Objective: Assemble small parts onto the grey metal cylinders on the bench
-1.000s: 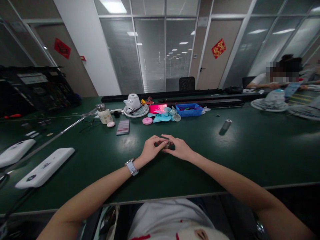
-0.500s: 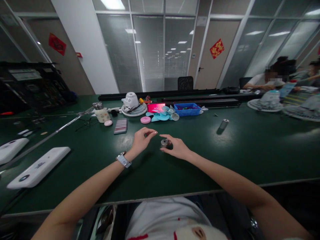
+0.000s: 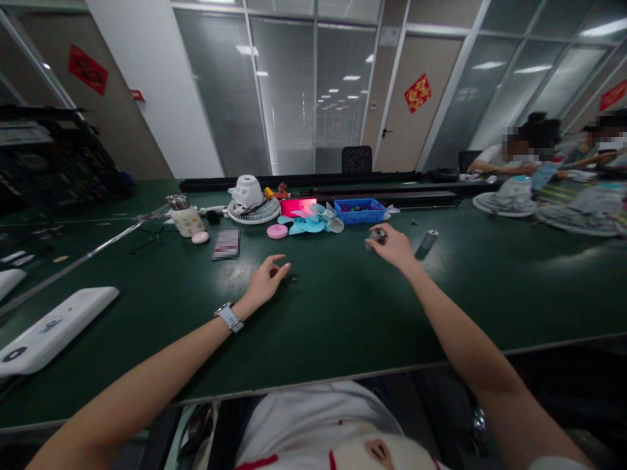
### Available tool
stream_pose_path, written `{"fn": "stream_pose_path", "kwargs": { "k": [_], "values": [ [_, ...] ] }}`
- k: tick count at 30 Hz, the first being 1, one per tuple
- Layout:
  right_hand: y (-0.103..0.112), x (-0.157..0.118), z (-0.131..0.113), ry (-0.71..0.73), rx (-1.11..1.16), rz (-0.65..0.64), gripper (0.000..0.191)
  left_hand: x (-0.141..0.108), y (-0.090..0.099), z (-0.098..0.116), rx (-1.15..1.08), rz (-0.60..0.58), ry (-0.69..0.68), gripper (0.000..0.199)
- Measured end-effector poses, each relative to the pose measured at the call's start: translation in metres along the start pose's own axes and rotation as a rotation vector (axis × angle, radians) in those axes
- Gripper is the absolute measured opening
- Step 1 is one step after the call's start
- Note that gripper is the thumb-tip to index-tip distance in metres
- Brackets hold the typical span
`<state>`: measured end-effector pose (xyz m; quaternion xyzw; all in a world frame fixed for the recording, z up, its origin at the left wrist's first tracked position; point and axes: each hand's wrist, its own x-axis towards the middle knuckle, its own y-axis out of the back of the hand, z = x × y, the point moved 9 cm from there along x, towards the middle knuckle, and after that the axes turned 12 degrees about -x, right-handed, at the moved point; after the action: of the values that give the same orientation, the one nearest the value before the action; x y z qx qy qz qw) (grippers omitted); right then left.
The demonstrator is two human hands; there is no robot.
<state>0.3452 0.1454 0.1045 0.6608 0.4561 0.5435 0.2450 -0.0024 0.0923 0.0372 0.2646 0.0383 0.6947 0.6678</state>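
My right hand [image 3: 396, 248] grips a small silver metal cylinder [image 3: 379, 234] between thumb and fingers, mostly covered by them. To its right, a second silver cylinder [image 3: 430, 239] stands on the green table, apart from the hand. My left hand [image 3: 264, 281], with a watch [image 3: 228, 316] on its wrist, is low over the table with thumb and index finger apart and nothing seen between them. Just right of its fingertips lies a tiny dark piece [image 3: 294, 279], too small to name.
Toward the back are a white fan [image 3: 253, 209], a pink round case [image 3: 277, 231], light-blue fan blades [image 3: 311, 224] and a blue tray [image 3: 360, 212]. A patterned bottle [image 3: 188, 220] stands left of them. People sit at the far right near more fan parts [image 3: 509, 199].
My right hand has carried the cylinder right and away from me. The left hand has opened its pinch and lowered; a tiny piece now shows on the table beside it.
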Motion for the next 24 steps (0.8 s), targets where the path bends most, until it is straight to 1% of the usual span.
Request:
{"fn": "stream_pose_path", "kwargs": {
  "k": [1,3,5,6,8,9,10,11,12,13,14,15,16,18,19,20,21,22,24],
  "values": [
    [0.004,0.008,0.027,-0.081,-0.085,0.015,0.033,0.0,0.002,-0.002,-0.013,0.029,0.016,0.056],
    [0.005,0.016,0.072,-0.193,-0.216,-0.016,0.034,0.0,0.005,-0.005,-0.051,0.073,0.052,0.055],
    [-0.002,0.017,0.1,-0.249,-0.286,-0.099,0.033,-0.001,0.006,-0.009,-0.107,0.096,0.085,0.055],
    [-0.006,0.016,0.109,-0.266,-0.303,-0.144,0.033,-0.001,0.007,-0.01,-0.131,0.104,0.097,0.056],
    [-0.011,0.014,0.117,-0.298,-0.312,-0.211,0.034,-0.001,0.007,-0.012,-0.165,0.118,0.106,0.058],
    [-0.009,0.013,0.116,-0.314,-0.314,-0.216,0.039,-0.001,0.008,-0.012,-0.178,0.125,0.106,0.06],
    [-0.004,0.013,0.111,-0.324,-0.318,-0.184,0.047,-0.001,0.008,-0.013,-0.193,0.133,0.106,0.061],
    [0.004,0.013,0.101,-0.317,-0.321,-0.113,0.055,-0.001,0.009,-0.013,-0.211,0.142,0.107,0.061],
    [0.013,0.012,0.085,-0.282,-0.315,-0.019,0.061,-0.001,0.009,-0.013,-0.23,0.151,0.109,0.062],
    [0.021,0.01,0.062,-0.215,-0.29,0.078,0.062,-0.001,0.009,-0.013,-0.246,0.161,0.113,0.061],
    [0.023,0.006,0.034,-0.114,-0.239,0.15,0.059,-0.001,0.01,-0.013,-0.256,0.17,0.121,0.06],
    [0.021,-0.001,0.003,0.008,-0.167,0.185,0.052,-0.002,0.01,-0.013,-0.259,0.18,0.129,0.058],
    [0.01,-0.011,-0.03,0.142,-0.075,0.155,0.045,-0.002,0.011,-0.013,-0.26,0.188,0.137,0.056],
    [-0.025,-0.037,-0.091,0.365,0.068,-0.031,0.042,-0.002,0.011,-0.012,-0.262,0.198,0.145,0.052],
    [-0.045,-0.052,-0.116,0.449,0.094,-0.141,0.045,-0.002,0.011,-0.012,-0.264,0.199,0.142,0.051],
    [-0.062,-0.064,-0.135,0.497,0.108,-0.226,0.047,-0.002,0.011,-0.012,-0.268,0.197,0.135,0.051],
    [-0.076,-0.074,-0.149,0.52,0.113,-0.291,0.049,-0.001,0.011,-0.012,-0.27,0.193,0.128,0.052],
    [-0.085,-0.08,-0.158,0.522,0.113,-0.33,0.05,-0.001,0.01,-0.013,-0.269,0.19,0.122,0.052],
    [-0.094,-0.081,-0.168,0.492,0.119,-0.351,0.049,-0.001,0.01,-0.015,-0.254,0.182,0.12,0.054]
  ]
}}
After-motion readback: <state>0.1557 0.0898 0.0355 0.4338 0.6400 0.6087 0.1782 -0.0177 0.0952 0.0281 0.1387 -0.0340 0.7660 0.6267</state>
